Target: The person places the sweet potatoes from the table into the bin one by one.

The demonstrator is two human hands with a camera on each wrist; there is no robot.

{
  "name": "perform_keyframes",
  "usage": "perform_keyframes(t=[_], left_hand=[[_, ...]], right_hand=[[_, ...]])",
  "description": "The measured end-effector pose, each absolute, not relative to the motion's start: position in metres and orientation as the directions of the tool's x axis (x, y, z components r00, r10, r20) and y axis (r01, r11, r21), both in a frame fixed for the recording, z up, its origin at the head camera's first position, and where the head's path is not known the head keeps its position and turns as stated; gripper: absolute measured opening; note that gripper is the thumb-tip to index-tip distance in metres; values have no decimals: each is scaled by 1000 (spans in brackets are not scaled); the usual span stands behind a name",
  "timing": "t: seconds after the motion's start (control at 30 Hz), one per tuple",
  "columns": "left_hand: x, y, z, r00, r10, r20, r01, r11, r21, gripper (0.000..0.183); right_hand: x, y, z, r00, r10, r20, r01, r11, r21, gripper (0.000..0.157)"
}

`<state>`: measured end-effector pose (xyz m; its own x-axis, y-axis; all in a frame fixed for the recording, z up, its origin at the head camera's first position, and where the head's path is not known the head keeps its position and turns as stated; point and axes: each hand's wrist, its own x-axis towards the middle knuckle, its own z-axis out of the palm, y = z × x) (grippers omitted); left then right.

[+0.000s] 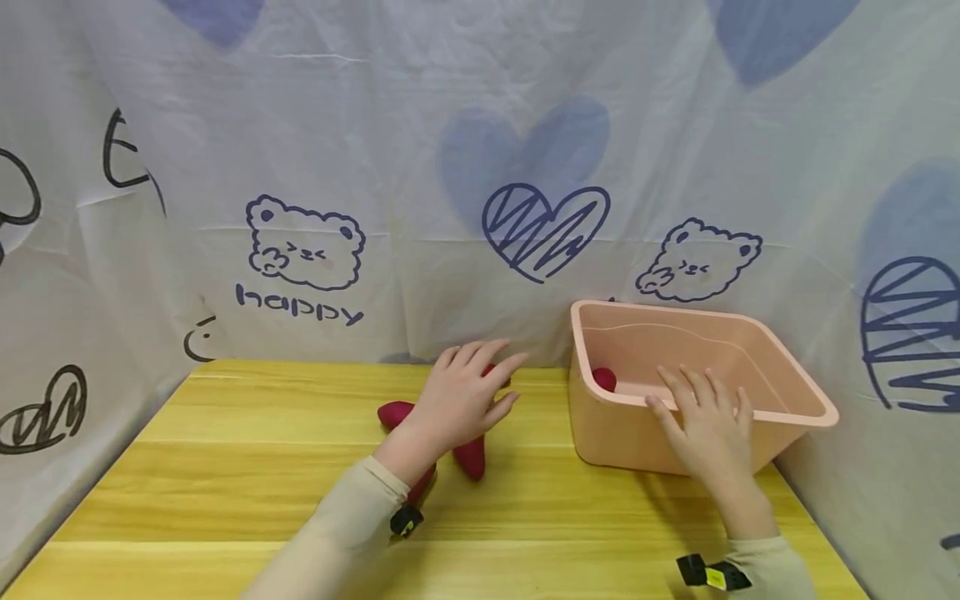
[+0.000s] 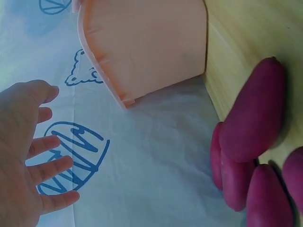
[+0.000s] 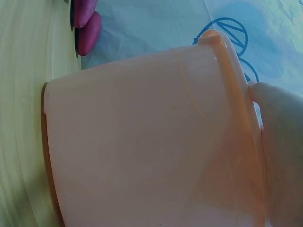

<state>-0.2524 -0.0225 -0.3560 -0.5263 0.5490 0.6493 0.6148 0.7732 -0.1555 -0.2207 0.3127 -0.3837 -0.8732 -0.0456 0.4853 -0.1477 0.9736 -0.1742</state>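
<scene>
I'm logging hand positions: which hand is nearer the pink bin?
Right. The right hand is at the front edge of the pink bin; the left hand is left of it, above the dark red sweet potatoes.

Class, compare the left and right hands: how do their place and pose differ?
The left hand hangs above the purple-red sweet potatoes, apart from them; the right hand is at the near side of the pink bin. In the head view, the left hand points up and right, the right hand up and left. Both wear black wrist devices.

Both arms (image 1: pixel 348 517) stretched forward; left fingers (image 2: pixel 52 169) loosely spread; right fingers (image 1: pixel 699 388) extended, apart.
</scene>
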Motion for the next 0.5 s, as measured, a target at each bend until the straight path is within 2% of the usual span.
perform_keyframes(t=[0.3, 0.5], left_hand=[[-243, -37, -367, -539, 564, 626, 611, 773, -170, 50], [-235, -47, -375, -583, 561, 588, 607, 782, -144, 54]], right_hand=[[-222, 313, -382, -882, -42, 470, -143, 973, -181, 58], [-223, 313, -381, -880, -37, 473, -138, 974, -179, 57]])
